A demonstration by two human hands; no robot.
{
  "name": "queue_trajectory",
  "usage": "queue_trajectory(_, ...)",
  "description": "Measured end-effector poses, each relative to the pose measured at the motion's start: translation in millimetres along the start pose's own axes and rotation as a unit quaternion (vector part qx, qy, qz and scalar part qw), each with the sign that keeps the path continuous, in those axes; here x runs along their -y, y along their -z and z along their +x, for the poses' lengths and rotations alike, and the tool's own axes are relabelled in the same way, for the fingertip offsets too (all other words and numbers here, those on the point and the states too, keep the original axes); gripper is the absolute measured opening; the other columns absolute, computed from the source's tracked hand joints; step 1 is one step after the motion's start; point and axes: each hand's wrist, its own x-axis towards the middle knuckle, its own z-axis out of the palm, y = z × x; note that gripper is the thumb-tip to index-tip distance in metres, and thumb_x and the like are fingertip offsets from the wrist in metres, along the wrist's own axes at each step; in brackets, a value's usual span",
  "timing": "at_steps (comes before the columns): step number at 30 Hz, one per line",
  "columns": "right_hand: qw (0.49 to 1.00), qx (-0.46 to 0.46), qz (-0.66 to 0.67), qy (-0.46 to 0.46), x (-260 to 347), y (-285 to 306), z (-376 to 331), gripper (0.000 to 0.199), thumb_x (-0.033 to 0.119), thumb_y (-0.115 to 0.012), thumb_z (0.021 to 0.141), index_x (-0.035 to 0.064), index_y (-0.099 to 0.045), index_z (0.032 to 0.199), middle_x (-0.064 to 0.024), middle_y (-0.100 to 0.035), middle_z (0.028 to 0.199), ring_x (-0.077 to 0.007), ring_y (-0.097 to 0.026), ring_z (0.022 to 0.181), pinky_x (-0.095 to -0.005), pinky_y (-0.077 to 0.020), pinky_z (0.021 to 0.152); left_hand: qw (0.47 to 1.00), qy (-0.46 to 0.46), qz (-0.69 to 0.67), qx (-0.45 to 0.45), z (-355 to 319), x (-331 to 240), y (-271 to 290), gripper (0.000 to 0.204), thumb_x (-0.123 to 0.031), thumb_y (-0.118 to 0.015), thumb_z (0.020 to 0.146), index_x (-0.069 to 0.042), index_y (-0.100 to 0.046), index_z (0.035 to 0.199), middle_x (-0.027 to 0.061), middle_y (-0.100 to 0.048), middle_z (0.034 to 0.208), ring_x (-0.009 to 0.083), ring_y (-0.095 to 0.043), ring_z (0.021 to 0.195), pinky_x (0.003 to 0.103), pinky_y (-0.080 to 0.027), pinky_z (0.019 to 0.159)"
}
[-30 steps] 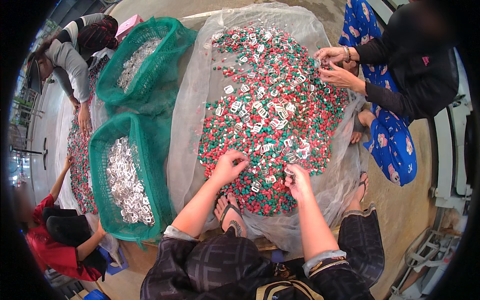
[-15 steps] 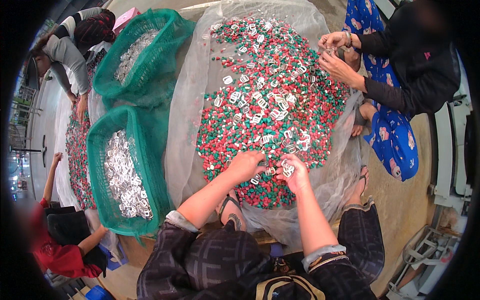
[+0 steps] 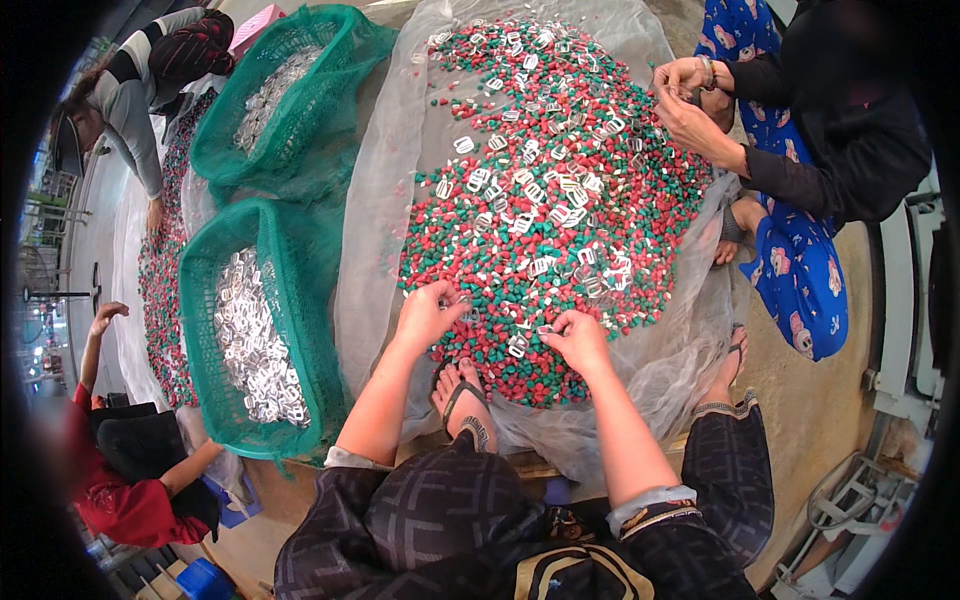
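Note:
A wide heap of small red, green and white pieces point(image 3: 560, 375) lies before me on a sheer white mesh sheet point(image 3: 375, 230). White and silvery slotted buckles point(image 3: 525, 190) are scattered over it. My left hand point(image 3: 430, 318) is over the heap's near left edge, fingers pinched together; what they hold, if anything, I cannot make out. Across from it, my right hand point(image 3: 580, 343) is closed with thumb and forefinger together low over the pieces. Whatever is at its fingertips is too small to name. One loose buckle point(image 3: 517, 346) lies between my hands.
Two green mesh-lined baskets, a near one point(image 3: 320, 400) and a far one point(image 3: 215, 125), hold buckles at left. A co-worker point(image 3: 840, 160) sits at the far right, hands over the heap. Two more people point(image 3: 130, 490) are at left beside another heap. My sandalled foot point(image 3: 465, 400) touches the sheet.
My hands have moved apart, the left going leftward. The buckles seen in my right hand earlier are no longer in it. The view has shifted slightly.

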Motion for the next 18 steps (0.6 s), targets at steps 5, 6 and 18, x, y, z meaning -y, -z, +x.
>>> queue_trajectory(5,0.964,0.062,0.257,-0.029,6.9,4.9,2.4,0.025,0.025,-0.074,0.072,0.0073,-0.056,0.07,0.0008,-0.057,0.062,-0.0091,-0.049,0.051,-0.0238,-0.037,0.046,0.992,0.006,0.124,0.015,-14.2,-3.7,-10.6,0.026,-0.02,-0.072,0.068,-0.012,-0.061,0.091,0.0108,-0.065,0.078,0.0292,-0.063,0.078,0.039,-0.049,0.07)
queue_trajectory(6,0.94,0.086,0.322,-0.075,23.9,18.1,-5.4,0.026,0.024,-0.073,0.073,0.008,-0.054,0.066,0.0016,-0.056,0.061,-0.0076,-0.047,0.05,-0.0222,-0.0341,0.044,0.99,0.026,0.135,0.044,-15.3,-11.9,-7.7,0.027,-0.021,-0.072,0.068,-0.011,-0.062,0.09,0.0104,-0.065,0.079,0.028,-0.063,0.078,0.039,-0.049,0.07)
queue_trajectory(18,0.835,0.181,0.51,-0.098,28.6,19.4,-14.2,0.01,0.017,-0.054,0.087,0.0071,-0.052,0.088,-0.0139,-0.065,0.087,-0.0152,-0.059,0.056,-0.0241,-0.0382,0.039,0.989,0.005,-0.102,0.103,-5.0,-19.7,-1.4,0.021,-0.014,-0.073,0.067,-0.005,-0.061,0.082,0.0071,-0.061,0.065,0.016,-0.061,0.063,0.03,-0.048,0.06)
